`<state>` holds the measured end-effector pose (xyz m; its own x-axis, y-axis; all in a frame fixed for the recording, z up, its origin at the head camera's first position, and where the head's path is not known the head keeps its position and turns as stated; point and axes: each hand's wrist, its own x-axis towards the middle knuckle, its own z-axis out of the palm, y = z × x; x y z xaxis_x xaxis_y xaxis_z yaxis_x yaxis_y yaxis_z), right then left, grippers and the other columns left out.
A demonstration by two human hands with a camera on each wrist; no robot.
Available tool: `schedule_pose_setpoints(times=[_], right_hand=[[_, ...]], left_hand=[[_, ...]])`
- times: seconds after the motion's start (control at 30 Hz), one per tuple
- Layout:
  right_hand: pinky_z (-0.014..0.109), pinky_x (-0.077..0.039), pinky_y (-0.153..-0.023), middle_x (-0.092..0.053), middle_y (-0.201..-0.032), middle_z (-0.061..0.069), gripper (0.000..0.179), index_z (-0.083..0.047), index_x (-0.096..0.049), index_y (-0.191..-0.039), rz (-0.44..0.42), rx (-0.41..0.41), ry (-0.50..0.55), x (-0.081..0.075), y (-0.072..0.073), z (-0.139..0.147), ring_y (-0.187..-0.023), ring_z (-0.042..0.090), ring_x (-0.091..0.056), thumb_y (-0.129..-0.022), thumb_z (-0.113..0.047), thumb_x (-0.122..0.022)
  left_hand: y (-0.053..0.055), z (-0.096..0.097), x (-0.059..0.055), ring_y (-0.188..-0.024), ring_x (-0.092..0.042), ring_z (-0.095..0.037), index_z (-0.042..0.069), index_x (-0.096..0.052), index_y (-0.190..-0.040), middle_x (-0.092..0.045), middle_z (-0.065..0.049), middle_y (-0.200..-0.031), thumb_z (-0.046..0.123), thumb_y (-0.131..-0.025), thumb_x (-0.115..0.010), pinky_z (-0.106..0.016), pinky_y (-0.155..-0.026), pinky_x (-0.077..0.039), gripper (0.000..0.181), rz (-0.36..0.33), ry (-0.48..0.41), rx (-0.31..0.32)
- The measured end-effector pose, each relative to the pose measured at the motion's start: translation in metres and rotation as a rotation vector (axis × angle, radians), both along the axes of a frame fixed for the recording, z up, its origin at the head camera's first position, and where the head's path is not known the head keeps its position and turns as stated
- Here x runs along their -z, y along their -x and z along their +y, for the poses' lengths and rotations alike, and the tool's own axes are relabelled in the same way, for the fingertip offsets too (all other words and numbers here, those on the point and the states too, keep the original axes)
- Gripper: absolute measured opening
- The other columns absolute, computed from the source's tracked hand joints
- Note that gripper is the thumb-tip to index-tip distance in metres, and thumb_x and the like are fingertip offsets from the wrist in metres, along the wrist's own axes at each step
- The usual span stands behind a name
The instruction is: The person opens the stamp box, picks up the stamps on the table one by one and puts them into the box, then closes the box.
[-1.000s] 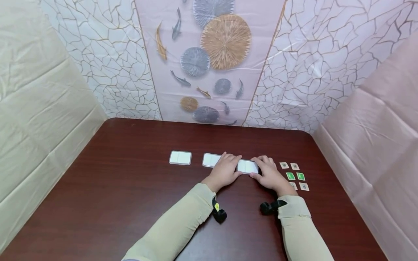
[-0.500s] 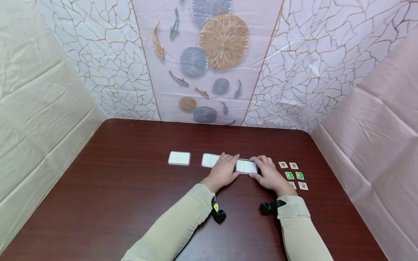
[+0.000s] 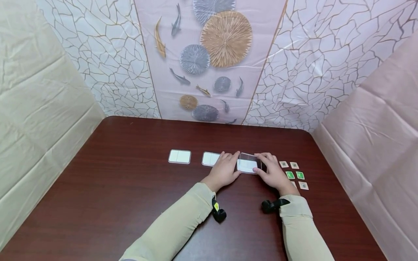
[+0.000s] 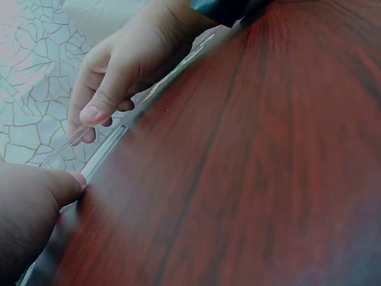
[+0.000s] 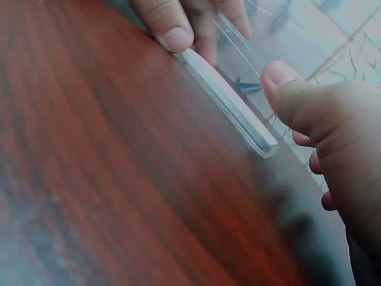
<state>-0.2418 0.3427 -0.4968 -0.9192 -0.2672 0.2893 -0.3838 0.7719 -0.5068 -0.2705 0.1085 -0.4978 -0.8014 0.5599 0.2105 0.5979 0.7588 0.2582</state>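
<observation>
In the head view, my left hand (image 3: 223, 169) pinches the left end of a small clear plastic case (image 3: 246, 166) with a white insert, which rests on the table. My right hand (image 3: 271, 174) holds the case's transparent lid (image 3: 250, 157) by its right end, thumb on the near edge. The right wrist view shows the lid (image 5: 238, 46) raised and tilted off the lower half (image 5: 229, 110), a gap between them. My left thumb (image 5: 177, 39) presses at the far end of that lower half. From the left wrist side, the lid (image 4: 62, 145) also stands above the base.
Two like cases lie to the left: one (image 3: 179, 156) apart, another (image 3: 210, 158) partly behind my left hand. Several small square tiles lie right of my right hand, among them a green one (image 3: 300, 175) and a pale one (image 3: 303, 186). Fabric screens enclose the table (image 3: 130, 188).
The lid has come up off the case, raised by my right hand, which has shifted slightly right. My left hand has stayed at the case's left end.
</observation>
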Motion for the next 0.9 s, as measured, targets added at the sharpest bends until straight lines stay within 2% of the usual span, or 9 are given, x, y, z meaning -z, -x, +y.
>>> schedule_pose_setpoints(times=[0.17,0.43,0.7,0.9], right_hand=[[0.063,-0.033,-0.104,-0.046,-0.139,0.023,0.057,-0.001,-0.049,-0.147,-0.046,0.029,0.026,0.001,0.006,0.002,-0.13,0.044,-0.036,-0.097,-0.019,-0.068],[0.063,-0.03,-0.107,-0.042,-0.145,0.023,0.059,-0.002,-0.044,-0.151,-0.104,0.081,0.037,0.005,0.031,0.002,-0.133,0.043,-0.032,-0.101,-0.028,-0.062],[0.062,-0.03,-0.109,-0.038,-0.149,0.023,0.06,-0.004,-0.041,-0.154,-0.16,0.104,-0.012,0.004,0.057,-0.001,-0.135,0.043,-0.029,-0.103,-0.031,-0.059],[0.062,-0.028,-0.11,-0.036,-0.151,0.022,0.059,-0.007,-0.04,-0.154,-0.179,0.099,-0.074,0.001,0.07,-0.005,-0.136,0.043,-0.029,-0.103,-0.029,-0.058]], left_hand=[[0.001,0.0,0.001,-0.137,-0.047,-0.02,0.008,-0.03,-0.158,-0.057,-0.005,-0.145,0.041,-0.095,-0.068,-0.042,-0.122,-0.021,0.08,-0.006,-0.004,-0.004],[-0.002,0.0,0.001,-0.137,-0.047,-0.019,0.01,-0.031,-0.158,-0.057,-0.004,-0.145,0.041,-0.096,-0.067,-0.044,-0.122,-0.021,0.078,-0.013,-0.003,-0.021],[-0.003,0.001,0.0,-0.136,-0.048,-0.019,0.01,-0.03,-0.159,-0.058,-0.003,-0.144,0.04,-0.095,-0.068,-0.042,-0.122,-0.022,0.08,-0.023,0.001,-0.023],[-0.001,-0.001,0.0,-0.136,-0.048,-0.018,0.011,-0.032,-0.158,-0.059,-0.002,-0.142,0.041,-0.095,-0.068,-0.041,-0.122,-0.023,0.078,-0.024,0.002,-0.029]])
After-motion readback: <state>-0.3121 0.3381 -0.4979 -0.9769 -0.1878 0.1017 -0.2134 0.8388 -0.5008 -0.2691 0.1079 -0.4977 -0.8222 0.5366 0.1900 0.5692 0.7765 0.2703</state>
